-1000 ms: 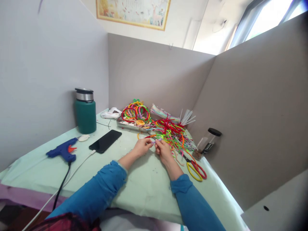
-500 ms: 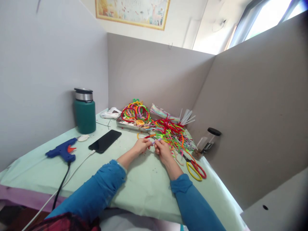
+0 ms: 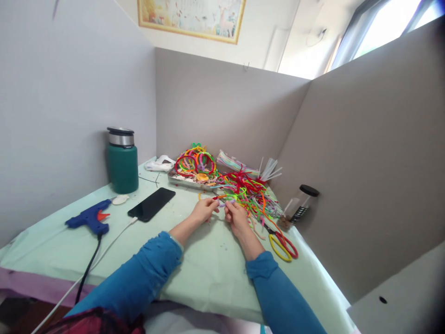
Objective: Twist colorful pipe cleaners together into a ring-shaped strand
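**Purple stem (image 3: 223,204) in work between two hands, coloured rings piled in the tray (image 3: 189,184)**

The purple stem is held above the near edge of the stem pile (image 3: 241,181), over the middle of the desk (image 3: 208,260). The left hand (image 3: 207,210) has its thumb and fingertips drawn together on one end; the right hand (image 3: 235,216) pinches the other. Both grips are narrow, and neither hand appears to have hold of anything else.

Bent rings (image 3: 197,160) in several colours sit heaped in the tray at the back; judging by their closed shape, these look finished. The purple stem seems only part-way shaped, though its detail is too small to tell how far. Plenty of loose stems lie unworked in the pile, so much material is left. The scissors (image 3: 274,233) rest beside it, and the glue gun (image 3: 89,218) lies at the far left, both out of hand.
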{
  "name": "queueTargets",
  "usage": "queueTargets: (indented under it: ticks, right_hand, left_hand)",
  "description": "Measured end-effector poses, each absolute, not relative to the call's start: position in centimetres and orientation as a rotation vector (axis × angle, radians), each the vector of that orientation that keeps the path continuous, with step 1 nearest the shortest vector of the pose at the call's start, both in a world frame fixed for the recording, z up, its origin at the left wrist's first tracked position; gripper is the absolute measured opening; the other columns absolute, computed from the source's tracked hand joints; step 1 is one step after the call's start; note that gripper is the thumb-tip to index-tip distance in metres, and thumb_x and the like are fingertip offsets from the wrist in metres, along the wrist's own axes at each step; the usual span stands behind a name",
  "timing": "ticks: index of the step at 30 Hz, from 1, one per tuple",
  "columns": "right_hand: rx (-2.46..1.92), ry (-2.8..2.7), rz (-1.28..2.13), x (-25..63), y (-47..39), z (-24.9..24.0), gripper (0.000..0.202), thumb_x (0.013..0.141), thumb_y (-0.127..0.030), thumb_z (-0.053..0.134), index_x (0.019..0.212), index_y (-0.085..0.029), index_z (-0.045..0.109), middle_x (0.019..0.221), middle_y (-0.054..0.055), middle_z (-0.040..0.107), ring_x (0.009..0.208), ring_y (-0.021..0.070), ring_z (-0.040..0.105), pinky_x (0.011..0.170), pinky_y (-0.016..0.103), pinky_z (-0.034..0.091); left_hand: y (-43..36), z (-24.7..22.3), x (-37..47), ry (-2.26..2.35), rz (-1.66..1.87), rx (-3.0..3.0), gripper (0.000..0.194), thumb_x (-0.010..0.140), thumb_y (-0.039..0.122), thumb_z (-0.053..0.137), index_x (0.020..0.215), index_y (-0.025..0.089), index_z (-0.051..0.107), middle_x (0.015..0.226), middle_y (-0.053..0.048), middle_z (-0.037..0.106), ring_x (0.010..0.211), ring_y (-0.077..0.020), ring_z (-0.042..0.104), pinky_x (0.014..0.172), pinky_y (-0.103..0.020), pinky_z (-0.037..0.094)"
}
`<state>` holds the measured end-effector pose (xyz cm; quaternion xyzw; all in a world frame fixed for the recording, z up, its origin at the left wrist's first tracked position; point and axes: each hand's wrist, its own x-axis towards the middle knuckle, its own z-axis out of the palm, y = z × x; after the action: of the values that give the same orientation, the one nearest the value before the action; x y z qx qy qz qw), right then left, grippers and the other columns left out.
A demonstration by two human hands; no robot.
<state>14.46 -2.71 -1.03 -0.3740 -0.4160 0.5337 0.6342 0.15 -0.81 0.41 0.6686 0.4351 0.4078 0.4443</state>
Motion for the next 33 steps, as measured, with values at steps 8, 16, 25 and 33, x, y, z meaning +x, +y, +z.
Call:
queueTargets:
  ticks: [8,16,25,33]
  right_hand:
    - [-0.838,-0.913,1.211,14.5,-2.7,-1.0,0.035,0.062,-0.041,0.074,0.063,-0.018,0.048,0.052,-0.007,0.050,0.035,0.0023,0.034,0.033,0.017,0.023]
    - [-0.840,-0.910,1.216,14.4,-2.7,-0.9,0.034,0.062,-0.040,0.075,0.064,-0.018,0.049,0.053,-0.007,0.050,0.036,0.0021,0.034,0.034,0.016,0.024]
    - [-0.819,-0.905,1.246,14.5,-2.6,-1.1,0.034,0.062,-0.040,0.075,0.064,-0.017,0.049,0.052,-0.006,0.052,0.035,0.0018,0.035,0.033,0.015,0.023]
    - [-0.808,-0.904,1.271,14.4,-2.7,-1.1,0.035,0.062,-0.040,0.076,0.064,-0.017,0.049,0.051,-0.007,0.053,0.034,0.0016,0.035,0.033,0.015,0.023]
  left_hand:
    - [-1.2,0.6,0.1,1.113,1.291,2.136,0.010,0.076,0.022,0.057,0.081,0.017,0.064,0.079,0.000,0.065,0.054,-0.0072,0.045,0.058,-0.020,0.037]
    - [-1.1,0.2,0.0,1.075,1.281,2.225,0.017,0.077,0.017,0.057,0.089,0.019,0.069,0.088,-0.004,0.067,0.066,-0.0107,0.053,0.068,-0.022,0.041]
    - [-0.8,0.0,0.0,1.104,1.256,2.255,0.020,0.078,0.018,0.058,0.093,0.018,0.071,0.092,-0.005,0.068,0.074,-0.0130,0.058,0.071,-0.023,0.043]
    - [-0.4,-0.7,0.0,1.163,1.287,2.330,0.020,0.079,0.022,0.058,0.094,0.021,0.072,0.087,-0.004,0.067,0.076,-0.0130,0.059,0.070,-0.023,0.044]
